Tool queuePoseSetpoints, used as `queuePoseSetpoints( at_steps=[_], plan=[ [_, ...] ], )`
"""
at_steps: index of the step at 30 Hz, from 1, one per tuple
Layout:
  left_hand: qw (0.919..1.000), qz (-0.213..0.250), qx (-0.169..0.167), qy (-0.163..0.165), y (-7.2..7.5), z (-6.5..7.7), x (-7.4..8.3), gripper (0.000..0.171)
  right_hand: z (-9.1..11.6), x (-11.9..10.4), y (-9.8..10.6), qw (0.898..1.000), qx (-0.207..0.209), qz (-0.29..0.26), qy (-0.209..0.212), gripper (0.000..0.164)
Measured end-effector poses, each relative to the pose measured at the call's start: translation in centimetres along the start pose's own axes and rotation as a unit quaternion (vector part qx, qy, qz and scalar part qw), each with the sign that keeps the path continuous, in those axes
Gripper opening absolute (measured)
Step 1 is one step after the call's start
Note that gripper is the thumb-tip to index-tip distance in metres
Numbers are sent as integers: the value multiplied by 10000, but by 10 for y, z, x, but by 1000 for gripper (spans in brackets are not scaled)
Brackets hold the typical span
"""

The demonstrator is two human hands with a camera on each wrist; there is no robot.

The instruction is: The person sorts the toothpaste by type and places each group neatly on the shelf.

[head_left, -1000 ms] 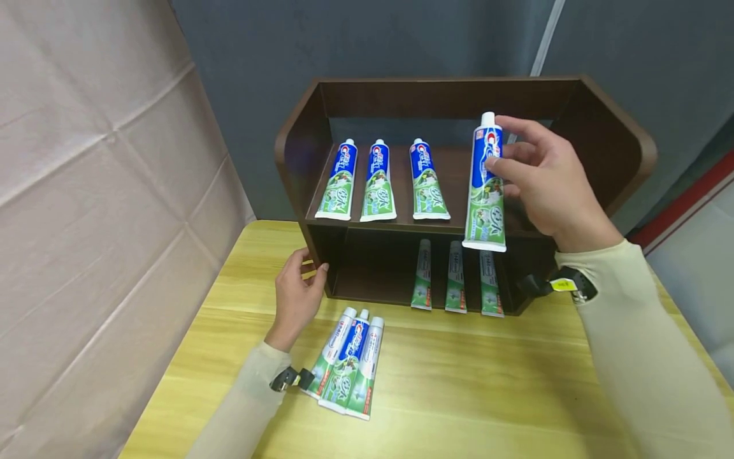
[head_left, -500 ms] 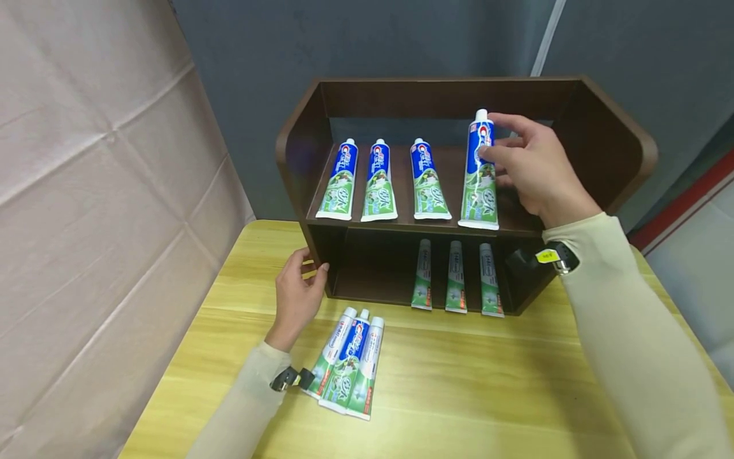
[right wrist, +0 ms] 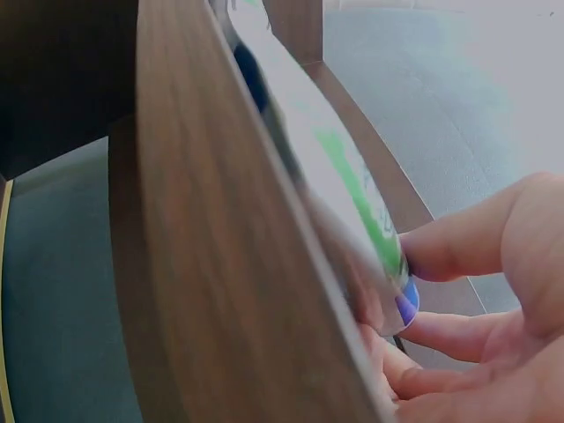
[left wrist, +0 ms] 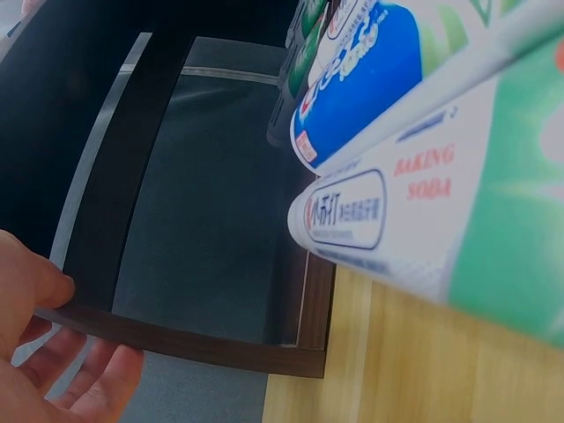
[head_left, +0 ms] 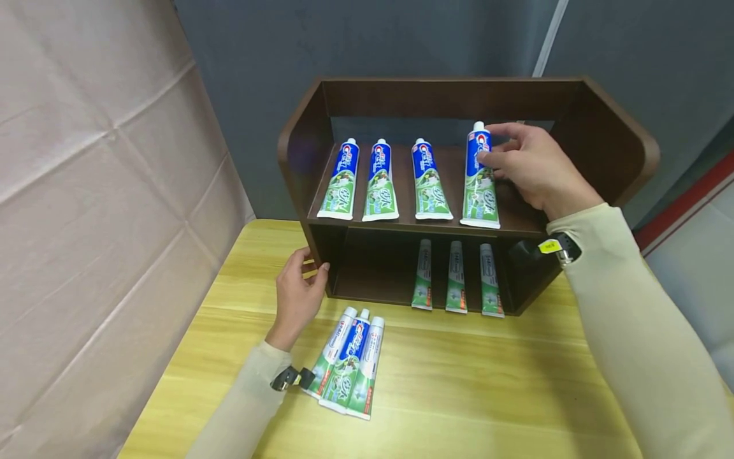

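Observation:
My right hand (head_left: 530, 166) pinches the blue-capped end of a blue and green toothpaste tube (head_left: 480, 197) between thumb and fingers. This tube lies over the right part of the upper shelf, its white crimped end by the front edge. To its left, three matching toothpaste tubes (head_left: 432, 197) lie on the same board, caps to the back. In the left wrist view, my left hand (left wrist: 53, 352) grips the side edge of the dark brown shelf unit (left wrist: 211, 348), thumb on one face and fingers on the other.
Three grey-green toothpaste tubes (head_left: 455, 280) lie in the lower compartment, towards the right. On the wooden table (head_left: 459, 382), three overlapping tubes (head_left: 346, 366) lie in front of the unit, beside my left wrist. A pale padded wall (head_left: 115, 191) stands at the left.
My right hand has moved slightly left and inward with the tube, which has come down over the upper shelf. My left hand has stayed on the unit's side.

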State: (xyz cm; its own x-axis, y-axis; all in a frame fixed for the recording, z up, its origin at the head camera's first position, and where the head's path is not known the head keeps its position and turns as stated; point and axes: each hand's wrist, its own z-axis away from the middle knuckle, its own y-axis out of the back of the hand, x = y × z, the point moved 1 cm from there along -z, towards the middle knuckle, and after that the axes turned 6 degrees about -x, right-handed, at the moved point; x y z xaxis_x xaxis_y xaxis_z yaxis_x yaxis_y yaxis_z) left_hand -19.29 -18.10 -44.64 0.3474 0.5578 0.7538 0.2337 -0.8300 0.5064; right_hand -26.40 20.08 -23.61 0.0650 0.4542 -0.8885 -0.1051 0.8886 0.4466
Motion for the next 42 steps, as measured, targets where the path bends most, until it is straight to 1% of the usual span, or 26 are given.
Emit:
queuePoseSetpoints(
  at_steps=[8,15,24,29,42],
  plan=[
    [10000,19,-2,13,1,0,1,34,-2,2,0,9982,-238,485,-274,75],
    [10000,23,0,29,0,0,2,33,-4,3,0,9966,-348,730,-183,74],
    [10000,36,-22,79,-1,0,1,35,-5,3,-2,9927,-528,1072,-186,70],
    [10000,30,-2,71,-2,0,-1,34,-4,3,-3,9908,-510,1240,-162,67],
    [10000,15,-17,77,-1,0,1,33,2,2,-2,9905,-345,1329,0,66]
  ],
)
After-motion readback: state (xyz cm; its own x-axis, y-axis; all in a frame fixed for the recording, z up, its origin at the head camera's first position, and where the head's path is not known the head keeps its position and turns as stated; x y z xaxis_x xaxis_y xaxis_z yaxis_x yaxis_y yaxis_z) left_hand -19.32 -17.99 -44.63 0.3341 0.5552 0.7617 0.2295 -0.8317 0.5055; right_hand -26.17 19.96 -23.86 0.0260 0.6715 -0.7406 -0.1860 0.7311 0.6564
